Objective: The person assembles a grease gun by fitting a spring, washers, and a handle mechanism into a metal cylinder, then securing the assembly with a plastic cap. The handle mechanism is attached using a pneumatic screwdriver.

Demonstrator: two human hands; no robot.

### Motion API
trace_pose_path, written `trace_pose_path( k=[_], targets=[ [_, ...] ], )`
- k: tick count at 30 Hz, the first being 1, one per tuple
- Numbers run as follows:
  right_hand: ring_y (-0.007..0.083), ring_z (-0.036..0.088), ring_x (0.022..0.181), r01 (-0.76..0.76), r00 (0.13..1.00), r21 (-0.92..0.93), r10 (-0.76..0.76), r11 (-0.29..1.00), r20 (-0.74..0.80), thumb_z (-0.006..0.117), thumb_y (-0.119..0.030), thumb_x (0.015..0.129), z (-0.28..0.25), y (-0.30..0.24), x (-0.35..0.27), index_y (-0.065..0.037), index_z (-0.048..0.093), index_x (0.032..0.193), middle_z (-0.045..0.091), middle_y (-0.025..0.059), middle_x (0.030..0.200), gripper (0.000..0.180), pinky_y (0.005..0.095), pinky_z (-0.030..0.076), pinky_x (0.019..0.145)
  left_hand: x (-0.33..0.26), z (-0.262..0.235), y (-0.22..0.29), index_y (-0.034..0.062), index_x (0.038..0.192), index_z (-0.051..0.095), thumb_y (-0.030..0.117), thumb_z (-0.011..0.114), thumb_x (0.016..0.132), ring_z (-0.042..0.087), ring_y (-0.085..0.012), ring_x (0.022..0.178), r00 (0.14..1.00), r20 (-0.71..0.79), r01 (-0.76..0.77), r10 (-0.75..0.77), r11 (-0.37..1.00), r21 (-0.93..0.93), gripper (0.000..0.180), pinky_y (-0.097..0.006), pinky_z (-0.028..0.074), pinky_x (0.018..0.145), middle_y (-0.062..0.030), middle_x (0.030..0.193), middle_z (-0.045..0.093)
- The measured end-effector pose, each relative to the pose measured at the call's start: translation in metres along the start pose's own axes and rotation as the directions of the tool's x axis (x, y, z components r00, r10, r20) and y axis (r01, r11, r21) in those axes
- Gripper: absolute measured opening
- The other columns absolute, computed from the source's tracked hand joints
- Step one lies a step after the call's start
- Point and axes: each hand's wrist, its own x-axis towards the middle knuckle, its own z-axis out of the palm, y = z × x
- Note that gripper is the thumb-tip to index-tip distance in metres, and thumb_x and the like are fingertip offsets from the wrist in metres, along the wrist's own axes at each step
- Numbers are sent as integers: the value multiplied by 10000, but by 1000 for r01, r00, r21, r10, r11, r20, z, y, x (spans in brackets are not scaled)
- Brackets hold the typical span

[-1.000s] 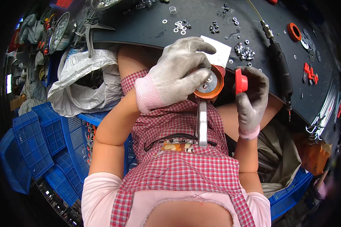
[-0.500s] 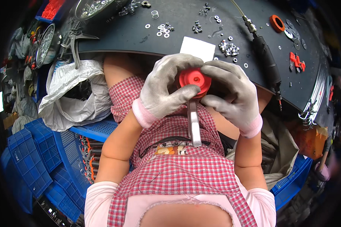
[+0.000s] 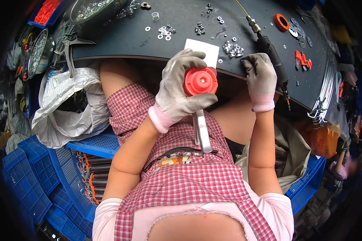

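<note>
My left hand point(image 3: 173, 89), in a grey-white glove with a pink cuff, wraps round a red round plastic part point(image 3: 201, 82) with a hole at its centre. A pair of silver metal levers point(image 3: 204, 132) hangs below this part, over my lap. My right hand point(image 3: 262, 78), gloved alike, is apart from it at the table's front edge, fingers curled together; whatever they may pinch is hidden. Beyond its fingertips lies a cluster of small metal nuts point(image 3: 232, 49). Just right of that hand rests a black power screwdriver point(image 3: 271, 56) with a hose.
The dark table point(image 3: 128, 44) bears a white card point(image 3: 205, 47), washers point(image 3: 163, 33), an orange ring point(image 3: 281, 22) and red clips point(image 3: 303, 60). A white sack point(image 3: 64, 112) stands at left above blue crates point(image 3: 26, 182). Metal rods point(image 3: 323, 90) line the right edge.
My right hand has left the red part and moved right to the table edge, near the nuts. My left hand still holds the part, now tilted with its face more toward me.
</note>
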Motion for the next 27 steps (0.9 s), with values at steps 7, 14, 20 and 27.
trace_pose_path(
  k=[7, 14, 20, 27],
  targets=[
    [252, 582, 729, 348, 925, 407, -380, 844, -3, 721, -88, 685, -34, -80, 5, -62, 645, 864, 577, 59, 832, 196, 335, 486, 635, 4, -8, 4, 103, 1055, 544, 200, 821, 513, 434, -302, 1214, 994, 97, 49, -47, 999, -13, 617, -409, 354, 1015, -106, 1186, 552],
    [222, 590, 726, 599, 758, 206, -631, 774, 166, 670, -109, 600, -44, -83, 7, -90, 647, 911, 567, 36, 816, 312, 337, 479, 615, 1, -9, 9, 110, 1097, 520, 160, 822, 492, 430, -279, 1227, 992, 117, 34, -39, 998, 46, 677, -391, 348, 1036, -81, 1166, 565],
    [255, 601, 705, 368, 833, 325, -464, 871, 300, 682, -40, 674, -54, -87, 7, -88, 658, 1008, 600, 78, 841, 338, 339, 489, 609, -6, -9, 5, 103, 1166, 486, 200, 840, 453, 456, -283, 1196, 995, 58, -82, 77, 992, 95, 802, -390, 368, 1020, -83, 1149, 567],
    [280, 638, 747, 427, 870, 279, -475, 860, 134, 701, -86, 717, -38, -85, 28, -63, 554, 1191, 633, 122, 906, 497, 328, 512, 647, -3, -2, -13, 123, 1444, 149, 223, 872, 486, 646, -293, 877, 974, -24, -219, 224, 966, 135, 1205, -409, 489, 872, -132, 957, 646]
  ],
)
